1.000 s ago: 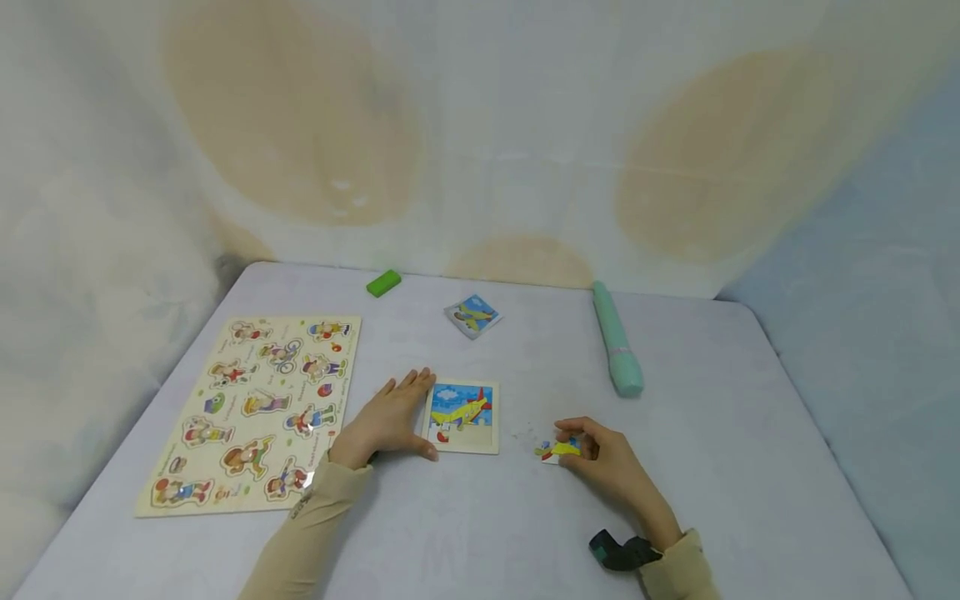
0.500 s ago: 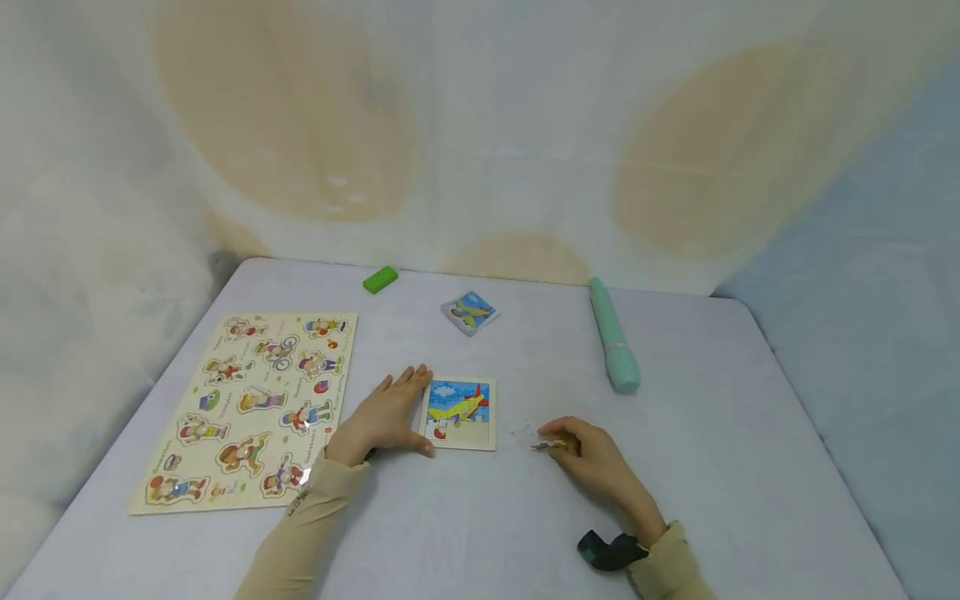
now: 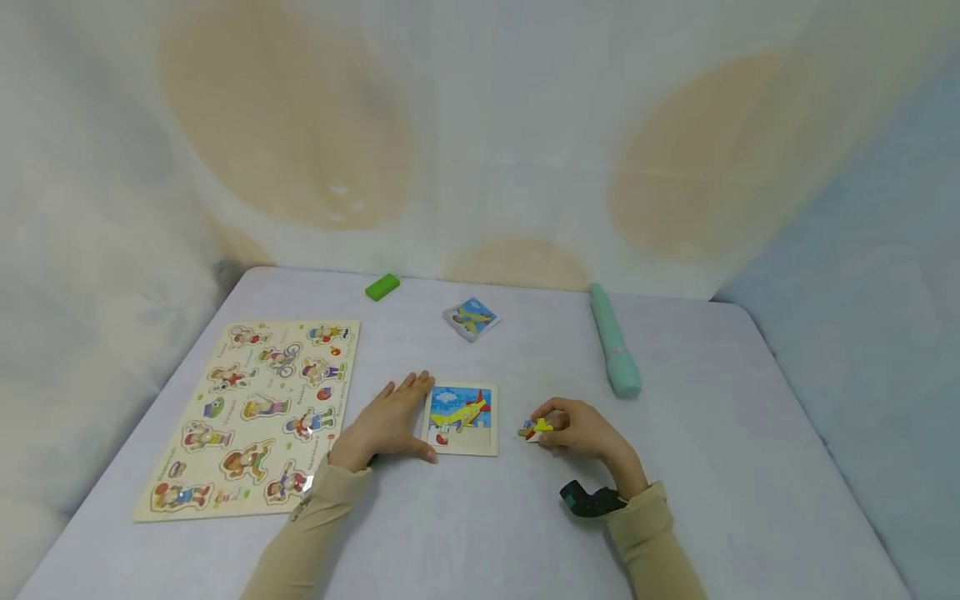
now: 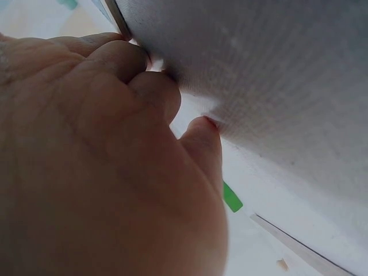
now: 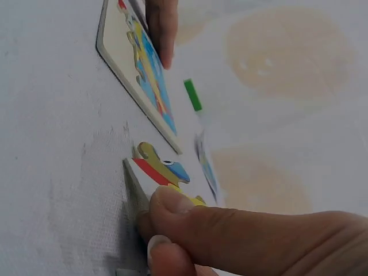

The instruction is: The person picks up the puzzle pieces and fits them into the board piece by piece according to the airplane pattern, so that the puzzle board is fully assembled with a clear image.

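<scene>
A small square jigsaw tray point(image 3: 476, 443) lies on the table, partly filled with an airplane picture; its lower right part is bare. My left hand point(image 3: 384, 425) rests at the tray's left side, fingers spread, thumb near the lower left corner. To the right of the tray, my right hand point(image 3: 587, 428) pinches a jigsaw piece point(image 5: 150, 169) between thumb and fingers. The piece shows yellow, red, white and an animal-like face, and is tilted in the right wrist view. Its far part is hidden by the thumb point(image 5: 175, 201).
A large picture board point(image 3: 255, 433) with several cartoon figures lies at left. Toward the back are a green block point(image 3: 382, 287), a small airplane picture card point(image 3: 472, 319) and a mint-green tapered object point(image 3: 615, 346). Fabric walls surround the table.
My right hand has moved left toward the tray with the piece. The piece was turned edge-on half a second ago and now shows its printed face. My left hand has stayed put.
</scene>
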